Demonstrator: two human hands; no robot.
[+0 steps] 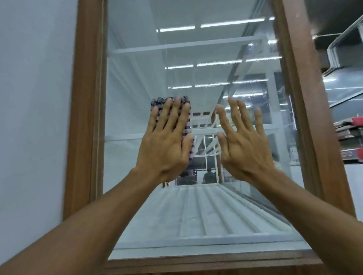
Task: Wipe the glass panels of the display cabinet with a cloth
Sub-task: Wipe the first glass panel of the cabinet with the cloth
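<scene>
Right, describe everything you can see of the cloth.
The cloth is a checked weave of purple, dark and white, apparently folded into an upright rectangular pad. The left hand presses it flat against the glass panel, left of centre, covering most of it; only its top edge and right side show.

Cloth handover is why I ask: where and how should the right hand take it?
The cloth lies flat on the glass under the left hand; only its top and right edges show. Probably pinch the exposed right edge, coming from the right with the right hand, which hovers beside it.
</scene>
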